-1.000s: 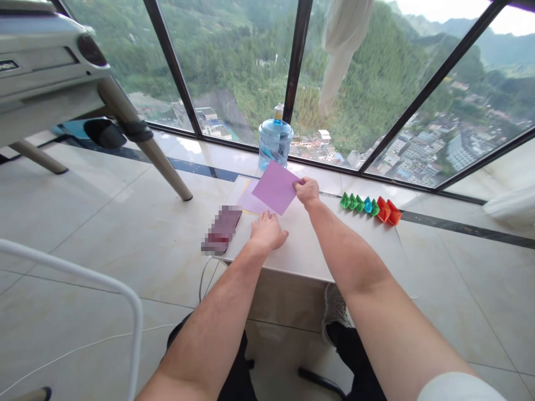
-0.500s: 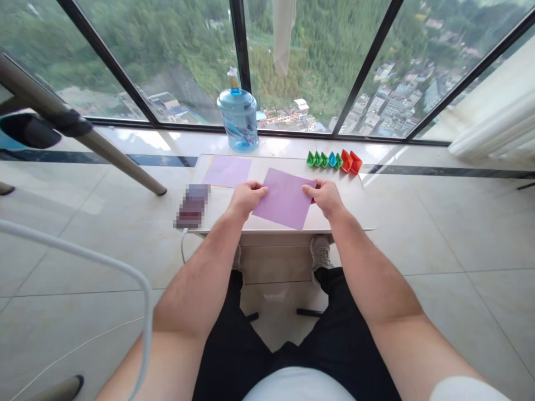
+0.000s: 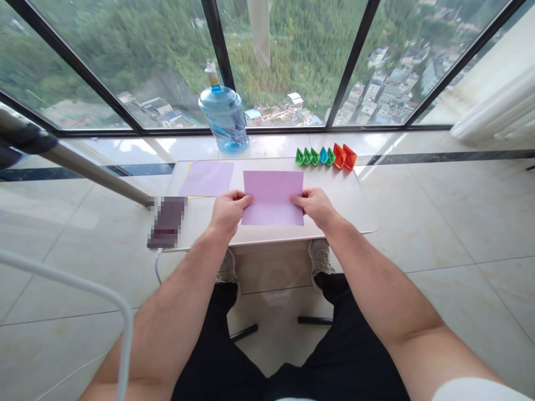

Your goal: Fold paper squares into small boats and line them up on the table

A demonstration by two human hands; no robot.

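Observation:
A square sheet of lilac paper lies squared up on the small white table in front of me. My left hand pinches its left edge and my right hand pinches its right edge, both with fingers closed on the paper. A stack of more lilac sheets rests on the table's left part. Along the far right edge stands a row of several folded paper boats, green, blue and orange-red.
A dark phone lies on the table's left edge with a cable hanging below. A blue water jug stands on the window sill behind the table. A slanted metal leg crosses the left. A white tube curves at lower left.
The lilac sheet, lifted from the stack by my right hand alone, came toward me and now lies straight. My left hand took its left edge. The view tilted down.

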